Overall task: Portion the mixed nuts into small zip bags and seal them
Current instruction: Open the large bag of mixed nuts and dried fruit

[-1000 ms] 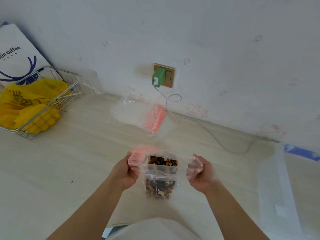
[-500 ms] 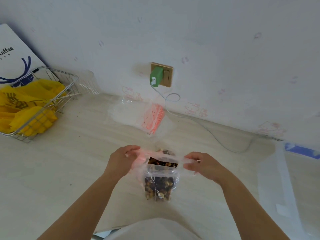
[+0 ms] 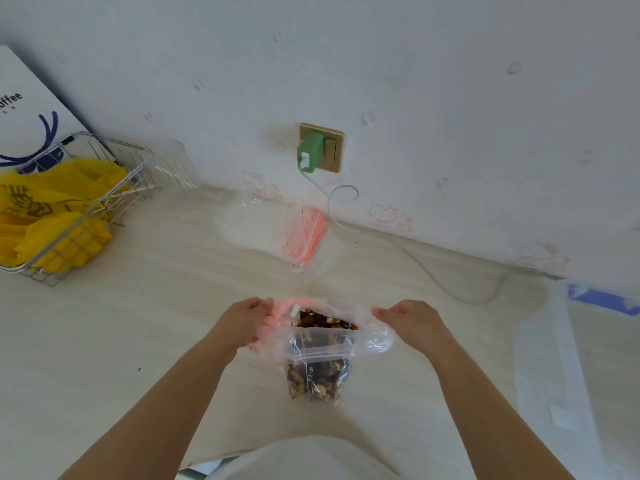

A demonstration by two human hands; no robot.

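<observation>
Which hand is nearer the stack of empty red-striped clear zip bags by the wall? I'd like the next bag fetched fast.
Left, narrowly. The left hand sits below and slightly left of the stack of empty red-striped clear zip bags; the right hand is below and farther to the right.

At about ten o'clock, leaning against the wall behind the wire basket, stands a white paper bag with a dark blue curved logo (image 3: 24, 109). On its face, cut off by the left edge of the picture, the dark letters "offee" can be read, with a line of much smaller print just beneath that is too small to make out. The crumpled yellow plastic bag (image 3: 38, 202) in the basket at nine o'clock bears dark printed characters, folded and not legible. Nothing else carries readable text.
</observation>
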